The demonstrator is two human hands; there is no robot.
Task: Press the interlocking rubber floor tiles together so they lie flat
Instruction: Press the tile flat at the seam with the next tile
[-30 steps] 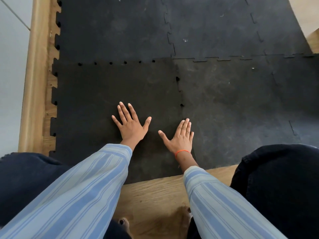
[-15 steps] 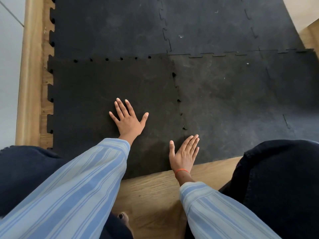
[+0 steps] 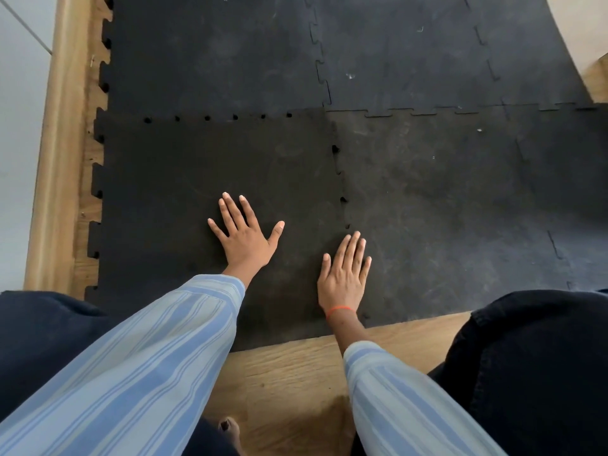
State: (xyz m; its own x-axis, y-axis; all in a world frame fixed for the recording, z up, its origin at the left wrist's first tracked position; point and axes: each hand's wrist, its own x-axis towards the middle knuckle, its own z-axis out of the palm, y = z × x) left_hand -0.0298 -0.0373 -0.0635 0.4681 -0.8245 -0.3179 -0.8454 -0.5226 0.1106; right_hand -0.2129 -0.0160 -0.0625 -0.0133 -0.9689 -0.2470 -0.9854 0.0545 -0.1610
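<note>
Black interlocking rubber tiles cover the wooden floor. The near-left tile (image 3: 184,179) is darker than the near-right tile (image 3: 444,209); their toothed seam (image 3: 342,199) runs between them with small gaps showing. My left hand (image 3: 245,233) lies flat, fingers spread, on the near-left tile. My right hand (image 3: 345,274) lies flat, fingers together, over the lower end of that seam. An orange band circles the right wrist. Neither hand holds anything. Two more tiles (image 3: 214,54) lie beyond, joined along a notched seam.
Bare wooden floor (image 3: 296,363) shows in front of the tiles, between my knees in dark trousers (image 3: 533,366). A wooden skirting strip (image 3: 59,143) and a pale wall run along the left. The left tile's teeth (image 3: 97,179) stick out toward it.
My right hand slid back toward me off the right tile, then forward onto the lower seam, fingers closing together. My left hand stayed flat on the left tile.
</note>
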